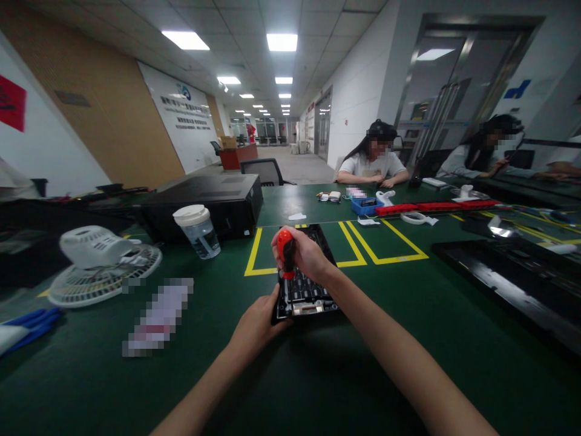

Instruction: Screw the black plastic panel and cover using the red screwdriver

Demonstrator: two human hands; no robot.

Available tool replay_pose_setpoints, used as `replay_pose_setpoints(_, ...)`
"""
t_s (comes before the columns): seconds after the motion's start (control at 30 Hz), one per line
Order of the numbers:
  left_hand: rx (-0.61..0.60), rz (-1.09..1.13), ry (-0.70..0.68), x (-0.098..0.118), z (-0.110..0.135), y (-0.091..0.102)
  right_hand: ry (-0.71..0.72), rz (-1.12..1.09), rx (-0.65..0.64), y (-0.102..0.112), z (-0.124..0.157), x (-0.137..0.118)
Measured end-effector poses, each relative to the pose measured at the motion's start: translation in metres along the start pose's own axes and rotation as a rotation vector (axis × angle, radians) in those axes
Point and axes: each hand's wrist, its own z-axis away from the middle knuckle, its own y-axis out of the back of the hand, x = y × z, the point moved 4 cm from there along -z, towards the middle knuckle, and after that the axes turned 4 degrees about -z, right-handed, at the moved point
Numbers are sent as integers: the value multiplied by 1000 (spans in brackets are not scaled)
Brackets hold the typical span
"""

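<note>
My right hand [304,254] is wrapped round the red and black handle of a screwdriver [287,249], held roughly upright. Its shaft points down at a flat black casing [308,284], where the tip is too small to make out. Exposed inside the casing are rows of dark rounded shapes and a metal strip along the near end. With thumb and fingers at its near left corner, my left hand [258,318] grips the casing. The casing lies on the green table [308,375], partly hidden by my right hand.
At left are a lidded plastic cup [198,233], a white fan [102,266], a black computer case [204,203] and blue gloves [31,327]. A long black panel [508,284] lies right. Beyond stand a blue tray [365,206] and red strips [417,208]. Two people sit across the table.
</note>
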Motion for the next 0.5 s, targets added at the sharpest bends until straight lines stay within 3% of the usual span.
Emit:
replay_pose_setpoints(0.27, 12, 7, -4, -1, 0, -2, -48, -13, -164, 4, -1, 6)
replay_pose_setpoints(0.5, 3, 3, 9, -3, -1, -2, -66, -5, -171, 7, -1, 7)
